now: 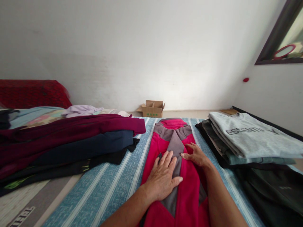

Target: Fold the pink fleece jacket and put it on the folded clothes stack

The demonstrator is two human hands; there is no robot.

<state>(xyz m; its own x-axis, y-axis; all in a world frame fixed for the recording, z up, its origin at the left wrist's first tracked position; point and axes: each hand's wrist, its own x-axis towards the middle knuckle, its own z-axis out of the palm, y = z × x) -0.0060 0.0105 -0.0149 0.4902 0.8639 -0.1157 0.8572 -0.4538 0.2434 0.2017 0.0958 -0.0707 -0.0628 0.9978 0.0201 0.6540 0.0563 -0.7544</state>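
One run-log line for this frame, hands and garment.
left hand: flat on red garment | right hand: flat on it | garment: spread on striped sheet | folded stack right | loose clothes left

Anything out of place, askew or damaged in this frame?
Nothing looks damaged or spilled. Both hands, left and right, lie flat on the red-and-grey garment. The only untidy spot is the loose clothes heap on the left, sprawled unevenly beside the squared folded stack on the right.
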